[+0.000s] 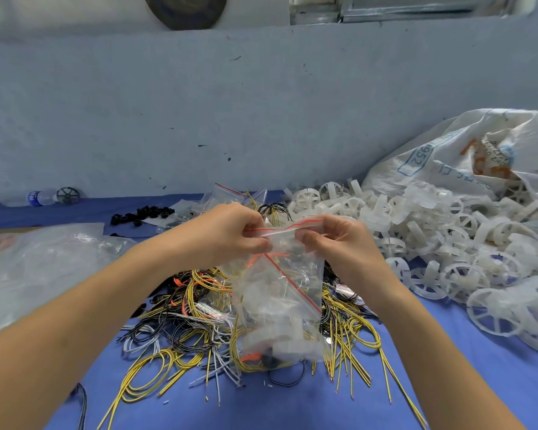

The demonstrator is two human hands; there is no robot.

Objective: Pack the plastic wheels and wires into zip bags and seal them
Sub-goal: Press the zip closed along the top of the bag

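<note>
The zip bag (280,293) hangs upright over the middle of the pile of wires (180,308), its mouth at the top and its loaded bottom down at the wires; whether it rests on them cannot be told. Inside it, low down, sit a white plastic wheel (280,342) and some coiled wire. The red strip (288,226) of the closure runs level from side to side, so its long axis lies straight between the two hands. The left hand (227,234) pinches the left end of the strip and the right hand (339,246) pinches the right end, the fingers (252,225) of each clenched on the plastic just above the pile. The strip looks wavy between them, and whether it is pressed closed anywhere cannot be made out. Sealing probably calls for one hand to anchor its corner while the other's fingers slide along the strip toward it; both hands are equally near. The heap of loose wheels (448,243) lies on the blue surface (292,408) to the right of the pile.
</note>
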